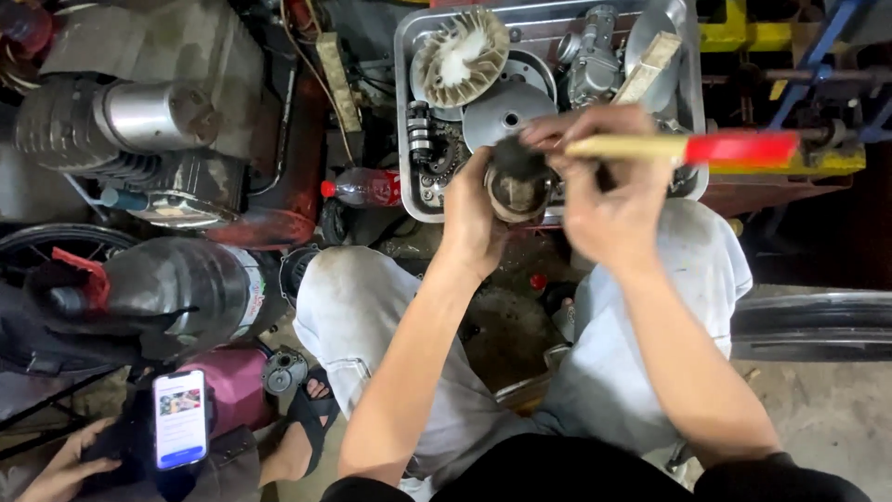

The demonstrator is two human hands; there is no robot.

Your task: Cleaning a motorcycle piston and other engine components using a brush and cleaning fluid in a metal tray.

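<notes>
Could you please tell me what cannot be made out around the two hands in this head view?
- Round dark metal part: its underside is hidden by the left hand.
- Wooden-handled brush with red end: bristles blurred.
- Grey metal tray: top cut off by the frame edge.
- Right hand covers tray contents.

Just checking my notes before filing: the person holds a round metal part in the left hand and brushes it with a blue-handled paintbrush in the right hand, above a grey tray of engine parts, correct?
Not quite: the paintbrush handle is wood with a red end, not blue. The head view shows it in the right hand, bristles on the round metal part held in the left hand, above the grey tray.
</notes>
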